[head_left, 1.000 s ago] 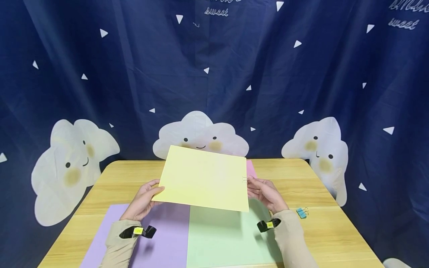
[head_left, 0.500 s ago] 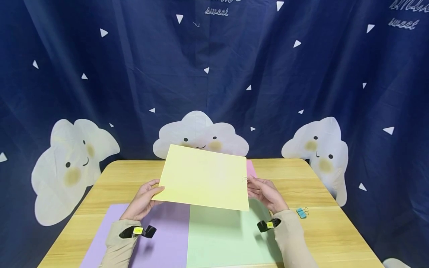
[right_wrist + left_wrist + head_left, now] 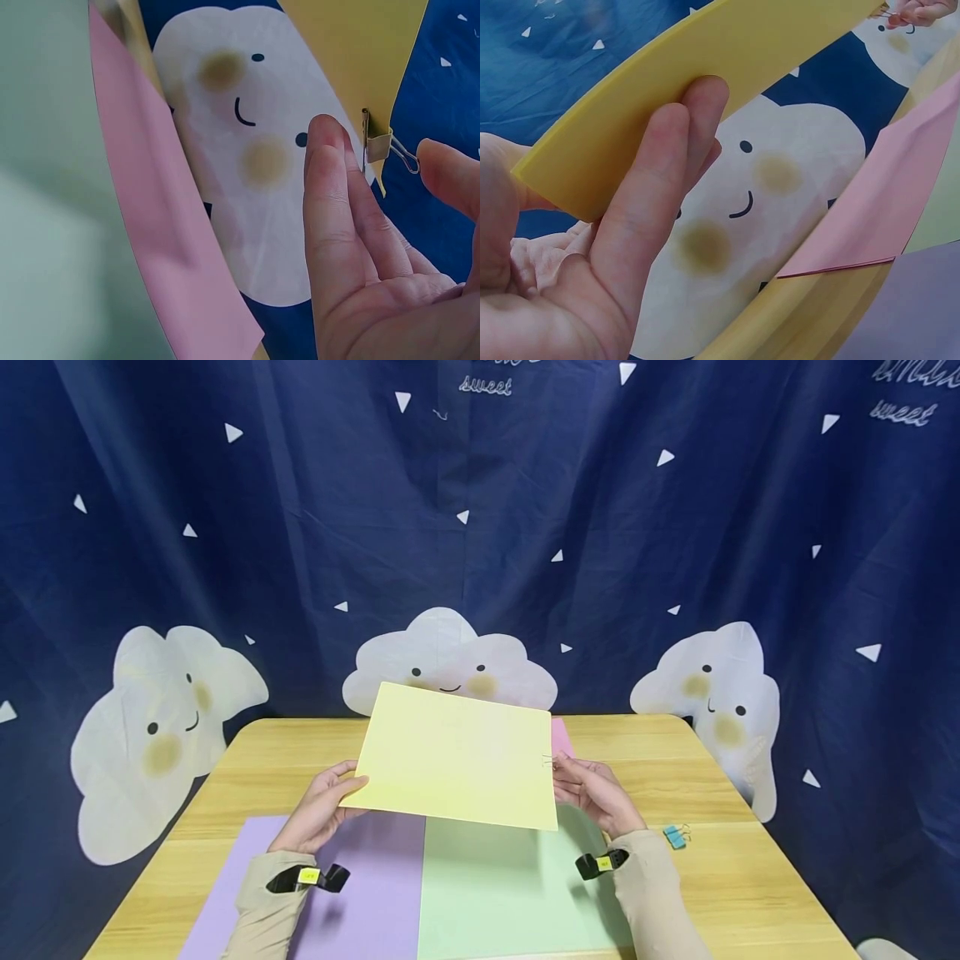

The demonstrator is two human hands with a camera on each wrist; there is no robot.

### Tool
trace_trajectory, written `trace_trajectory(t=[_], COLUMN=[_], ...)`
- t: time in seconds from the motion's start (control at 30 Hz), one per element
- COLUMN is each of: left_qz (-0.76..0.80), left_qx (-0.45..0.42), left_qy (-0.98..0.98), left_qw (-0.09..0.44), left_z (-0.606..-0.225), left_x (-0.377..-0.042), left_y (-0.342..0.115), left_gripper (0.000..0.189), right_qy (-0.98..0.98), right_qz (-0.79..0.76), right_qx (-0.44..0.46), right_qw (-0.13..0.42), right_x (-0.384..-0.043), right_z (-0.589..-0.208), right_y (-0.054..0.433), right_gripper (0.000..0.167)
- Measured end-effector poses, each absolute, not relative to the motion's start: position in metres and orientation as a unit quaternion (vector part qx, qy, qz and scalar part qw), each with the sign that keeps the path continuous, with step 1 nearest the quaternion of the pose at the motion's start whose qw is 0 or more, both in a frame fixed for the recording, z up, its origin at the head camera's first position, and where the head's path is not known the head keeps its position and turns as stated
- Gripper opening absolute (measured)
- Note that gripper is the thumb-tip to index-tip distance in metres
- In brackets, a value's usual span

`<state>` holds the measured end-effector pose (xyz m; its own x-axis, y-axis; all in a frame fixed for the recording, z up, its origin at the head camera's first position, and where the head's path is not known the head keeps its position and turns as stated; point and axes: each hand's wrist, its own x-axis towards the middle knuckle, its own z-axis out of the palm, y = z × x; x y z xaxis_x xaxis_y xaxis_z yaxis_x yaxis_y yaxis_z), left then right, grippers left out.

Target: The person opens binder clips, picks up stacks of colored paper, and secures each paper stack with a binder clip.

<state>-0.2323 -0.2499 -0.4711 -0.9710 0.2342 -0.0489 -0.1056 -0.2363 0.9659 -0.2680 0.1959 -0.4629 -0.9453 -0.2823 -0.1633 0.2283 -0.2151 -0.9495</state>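
Note:
A yellow sheet of paper [image 3: 457, 756] is held up, tilted, above the table. My left hand [image 3: 321, 810] grips its near left corner, thumb on top and fingers underneath, as the left wrist view shows on the yellow paper [image 3: 652, 97]. At the right edge sits a small yellowish binder clip [image 3: 379, 148] with wire handles. My right hand [image 3: 596, 793] is at this clip. In the right wrist view the thumb [image 3: 442, 169] meets one wire handle, while the other fingers [image 3: 330, 187] extend beside the clip on the opposite side.
Purple paper [image 3: 360, 893] and green paper [image 3: 517, 902] lie side by side on the wooden table [image 3: 720, 793]. Pink paper [image 3: 561, 739] shows behind the yellow sheet. A blue binder clip [image 3: 677, 837] lies right of my right forearm. A dark blue curtain [image 3: 480, 560] hangs behind.
The near edge of the yellow sheet has risen very slightly. Both hands stay at the same places on the sheet and the clip.

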Motion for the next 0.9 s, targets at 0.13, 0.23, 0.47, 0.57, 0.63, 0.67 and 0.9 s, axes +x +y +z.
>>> trace_trajectory(t=[0.13, 0.23, 0.47, 0.57, 0.63, 0.67, 0.9], left_qz=[0.785, 0.786, 0.788, 0.789, 0.789, 0.789, 0.787], left_qx=[0.050, 0.048, 0.047, 0.047, 0.046, 0.045, 0.040], left_qy=[0.607, 0.607, 0.604, 0.603, 0.603, 0.603, 0.606], left_qw=[0.109, 0.109, 0.108, 0.107, 0.106, 0.106, 0.105], left_z=[-0.4715, -0.4715, -0.4699, -0.4691, -0.4687, -0.4686, -0.4690], left_x=[-0.2326, -0.2327, -0.2315, -0.2314, -0.2315, -0.2316, -0.2323], left_y=[-0.2498, -0.2496, -0.2488, -0.2489, -0.2491, -0.2492, -0.2497], left_gripper=[0.024, 0.024, 0.025, 0.026, 0.027, 0.027, 0.029], right_qy=[0.607, 0.609, 0.617, 0.621, 0.623, 0.624, 0.626], right_qz=[-0.777, -0.776, -0.770, -0.768, -0.767, -0.766, -0.763], right_qx=[-0.020, -0.015, -0.010, -0.009, -0.008, -0.009, -0.018], right_qw=[0.164, 0.163, 0.159, 0.157, 0.156, 0.156, 0.159], right_x=[-0.2674, -0.2672, -0.2667, -0.2669, -0.2672, -0.2674, -0.2686], right_z=[-0.4629, -0.4630, -0.4620, -0.4623, -0.4627, -0.4630, -0.4652], right_y=[0.1956, 0.1951, 0.1936, 0.1934, 0.1935, 0.1936, 0.1940], right_gripper=[0.023, 0.027, 0.042, 0.051, 0.055, 0.056, 0.061])
